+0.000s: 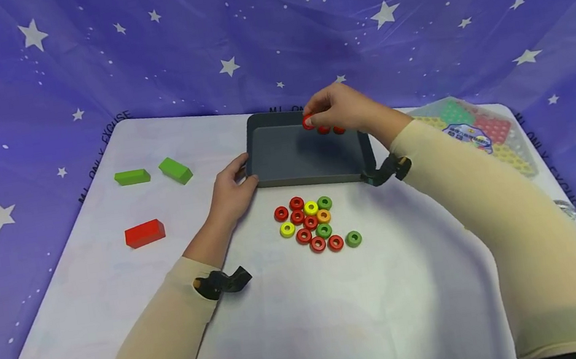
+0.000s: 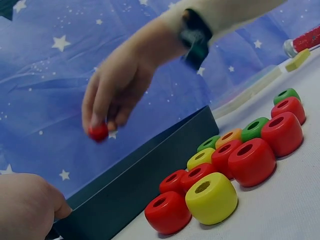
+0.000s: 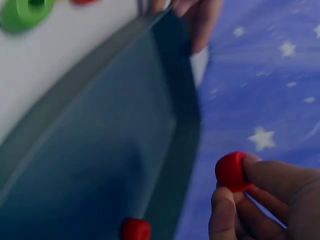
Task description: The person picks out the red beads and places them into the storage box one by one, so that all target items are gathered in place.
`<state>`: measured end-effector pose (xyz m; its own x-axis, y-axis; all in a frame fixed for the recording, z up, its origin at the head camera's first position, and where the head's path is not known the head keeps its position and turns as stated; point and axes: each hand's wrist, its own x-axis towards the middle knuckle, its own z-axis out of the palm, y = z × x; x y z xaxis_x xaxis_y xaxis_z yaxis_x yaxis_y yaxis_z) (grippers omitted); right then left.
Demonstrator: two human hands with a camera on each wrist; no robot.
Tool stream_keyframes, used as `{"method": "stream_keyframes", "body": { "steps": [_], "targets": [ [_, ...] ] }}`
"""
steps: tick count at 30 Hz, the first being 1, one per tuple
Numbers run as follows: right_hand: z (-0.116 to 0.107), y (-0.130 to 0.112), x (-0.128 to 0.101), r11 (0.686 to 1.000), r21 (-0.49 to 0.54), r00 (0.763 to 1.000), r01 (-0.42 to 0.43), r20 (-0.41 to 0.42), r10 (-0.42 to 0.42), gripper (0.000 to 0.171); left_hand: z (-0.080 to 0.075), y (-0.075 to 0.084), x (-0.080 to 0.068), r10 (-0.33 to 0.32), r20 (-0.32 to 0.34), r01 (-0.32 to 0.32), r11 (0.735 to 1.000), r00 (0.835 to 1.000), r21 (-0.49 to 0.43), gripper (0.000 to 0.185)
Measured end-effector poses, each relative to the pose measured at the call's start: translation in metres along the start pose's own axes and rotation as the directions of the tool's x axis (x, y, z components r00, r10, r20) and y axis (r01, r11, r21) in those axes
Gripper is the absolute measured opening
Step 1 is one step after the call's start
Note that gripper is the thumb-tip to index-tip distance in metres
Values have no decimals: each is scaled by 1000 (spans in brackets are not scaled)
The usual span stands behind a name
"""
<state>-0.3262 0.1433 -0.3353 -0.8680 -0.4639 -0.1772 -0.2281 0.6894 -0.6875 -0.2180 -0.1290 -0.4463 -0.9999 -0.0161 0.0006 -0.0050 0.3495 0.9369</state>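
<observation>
Surface: a white table [image 1: 342,320], rounded corners, bare cloth-like top.
Room: a purple drape [image 1: 265,28] with white stars and specks hangs behind and falls round the table on all sides.
Writing: black letters on the drape at the table's edge read "ML ONLY EXCUSE" at 10 o'clock and again at 3 o'clock; the box [image 1: 473,133] at 2 o'clock bears a label too small to read.
Tray: a dark grey tray [image 1: 291,160] at 12 o'clock, two red rings lying at its far wall.
Right hand: the right hand [image 1: 335,107] pinches a red ring [image 1: 308,122] in its fingertips above the tray's far rim.
Left hand: the left hand [image 1: 231,191] rests on the tray's near left corner, thumb on the rim.
Rings: a cluster of rings [image 1: 314,224], red, yellow, green and orange, just in front of the tray.
Blocks: two green blocks [image 1: 153,173] and a red block [image 1: 144,233] at 9 to 10 o'clock, well apart from the tray.
</observation>
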Motion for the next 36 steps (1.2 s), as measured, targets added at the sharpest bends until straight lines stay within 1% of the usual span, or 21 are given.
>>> {"method": "stream_keyframes", "body": {
  "steps": [5,9,15,20,22,24,25,28,30,32,34,36],
  "targets": [
    [10,18,33,994,-86,998,-68,-20,67,21,2,-1,0,2,-6,-2,1000,1000,3,56],
    [17,26,48,981,-168,995,-94,-33,90,19,2,0,0,4,-2,-4,1000,1000,0,56],
    [21,25,54,973,-203,994,-111,-28,108,21,2,1,-1,3,2,-3,1000,1000,-12,56],
    [16,22,52,969,-198,989,-149,-24,147,28,2,1,0,9,0,-9,1000,1000,-7,57],
    [13,21,48,966,-220,990,-139,-39,134,32,1,-1,1,11,-1,-11,1000,1000,4,57],
    [10,19,41,965,-238,993,-112,-63,100,35,2,-2,1,14,-3,-14,1000,1000,10,57],
    [10,17,36,965,-248,995,-87,-76,70,35,2,-3,2,17,-5,-17,1000,1000,18,57],
    [12,6,13,966,-258,993,20,-106,-49,35,1,-3,2,18,-10,-18,999,1000,28,57],
    [18,-5,-11,966,-242,986,96,-107,-125,34,-1,-3,3,18,-11,-17,999,1000,32,57],
    [28,-15,-38,954,-246,976,173,-89,-199,31,-1,-1,3,10,-8,-10,999,1000,32,57],
    [41,-22,-69,942,-240,966,236,-50,-255,28,-1,0,3,5,-5,-5,1000,1000,30,57],
    [54,-24,-98,926,-256,958,279,0,-288,27,2,0,2,2,-3,-2,1000,1000,18,57]
  ]
}}
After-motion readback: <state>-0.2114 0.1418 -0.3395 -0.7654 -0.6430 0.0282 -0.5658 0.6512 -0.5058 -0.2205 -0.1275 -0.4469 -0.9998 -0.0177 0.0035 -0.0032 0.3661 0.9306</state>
